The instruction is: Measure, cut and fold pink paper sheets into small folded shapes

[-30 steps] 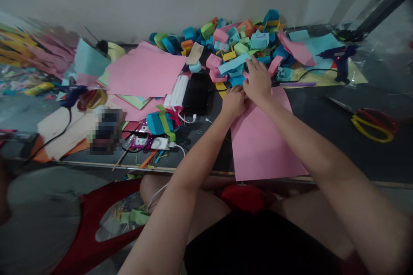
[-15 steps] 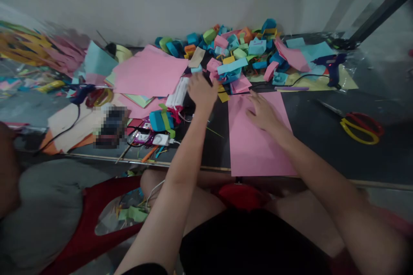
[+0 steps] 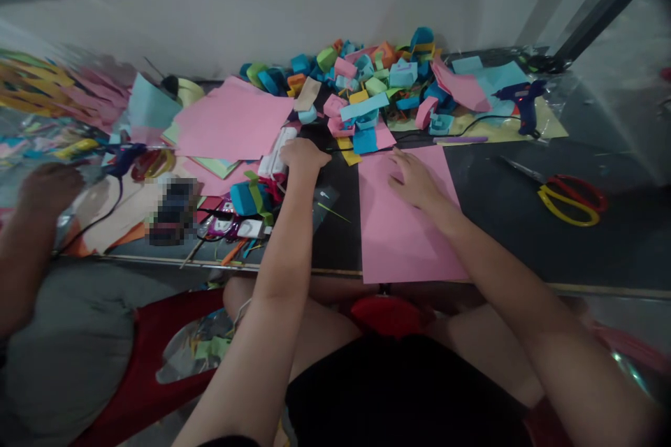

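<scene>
A large sheet of pink paper (image 3: 403,237) lies before me, reaching the table's front edge. My right hand (image 3: 414,178) rests on its upper part, fingers spread and holding nothing. My left hand (image 3: 304,157) is bent down beside a white power strip (image 3: 273,157), at the edge of a dark patch; its fingertips are hidden, so I cannot tell what they grip. Just beyond lies a heap of small folded paper pieces (image 3: 374,84) in blue, green, pink and orange. A blue folded piece with a green strip (image 3: 249,199) sits left of my forearm.
Scissors (image 3: 569,199) with red and yellow handles lie at right. Behind them is a blue glue gun (image 3: 527,105) with a black cord. Pink sheets (image 3: 235,119) are stacked at left, near a second glue gun (image 3: 123,157). A co-worker's hand (image 3: 49,188) is at far left.
My left hand has moved nearer and its fingers have bent downward. A blue paper square now shows by the heap. The co-worker's hand has come over the table. The view has shifted slightly.
</scene>
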Demonstrator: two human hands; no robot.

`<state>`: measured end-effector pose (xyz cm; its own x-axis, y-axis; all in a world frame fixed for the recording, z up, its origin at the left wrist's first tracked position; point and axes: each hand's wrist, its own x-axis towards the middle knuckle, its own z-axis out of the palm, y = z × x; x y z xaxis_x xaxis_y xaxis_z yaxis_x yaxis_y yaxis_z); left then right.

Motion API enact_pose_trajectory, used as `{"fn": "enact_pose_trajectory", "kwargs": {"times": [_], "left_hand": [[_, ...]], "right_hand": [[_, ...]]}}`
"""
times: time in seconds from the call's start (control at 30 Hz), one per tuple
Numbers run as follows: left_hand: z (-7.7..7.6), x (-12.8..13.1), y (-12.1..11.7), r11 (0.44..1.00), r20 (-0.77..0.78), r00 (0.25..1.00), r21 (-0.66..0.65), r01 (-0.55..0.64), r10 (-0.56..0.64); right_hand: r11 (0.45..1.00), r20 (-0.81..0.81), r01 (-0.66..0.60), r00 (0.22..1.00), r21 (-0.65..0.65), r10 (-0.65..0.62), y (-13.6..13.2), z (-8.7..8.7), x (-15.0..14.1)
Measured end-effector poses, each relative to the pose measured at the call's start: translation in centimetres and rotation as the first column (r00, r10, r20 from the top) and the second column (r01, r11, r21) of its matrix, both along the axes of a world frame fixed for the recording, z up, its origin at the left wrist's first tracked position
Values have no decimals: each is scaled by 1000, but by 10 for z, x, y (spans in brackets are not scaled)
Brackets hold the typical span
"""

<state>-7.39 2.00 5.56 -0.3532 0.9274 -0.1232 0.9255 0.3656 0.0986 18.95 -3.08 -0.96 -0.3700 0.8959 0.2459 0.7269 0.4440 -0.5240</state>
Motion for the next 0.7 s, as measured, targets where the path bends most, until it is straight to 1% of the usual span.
{"fn": "enact_pose_trajectory", "kwargs": {"times": [0.1, 0.17, 0.27, 0.4, 0.47, 0.57, 0.7], "left_hand": [[8, 0, -2, 993, -73, 996, -95, -66, 59], [13, 1, -5, 993, -88, 995, -99, -61, 52], [16, 2, -13, 993, -84, 996, -120, -17, 6], [15, -3, -26, 990, -64, 995, -115, -82, 75], [16, -6, -32, 984, -77, 995, -162, -70, 58], [20, -9, -39, 970, -93, 996, -242, -25, 2], [22, -9, -39, 971, -105, 995, -239, -20, -6]], "right_hand": [[1000, -10, 2, 1000, -1, -2, 1, -1, 0], [1000, -6, 2, 1000, 0, -2, 1, -1, 0], [1000, 5, 3, 1000, -1, -3, 0, -1, 0], [1000, 0, 3, 1000, -5, -3, 0, 0, -1], [1000, 9, 4, 1000, -9, -3, 0, 0, -1], [1000, 2, -4, 1000, 10, 4, 1, 1, -2], [1000, 2, -14, 1000, 11, 14, 1, 2, -2]]}}
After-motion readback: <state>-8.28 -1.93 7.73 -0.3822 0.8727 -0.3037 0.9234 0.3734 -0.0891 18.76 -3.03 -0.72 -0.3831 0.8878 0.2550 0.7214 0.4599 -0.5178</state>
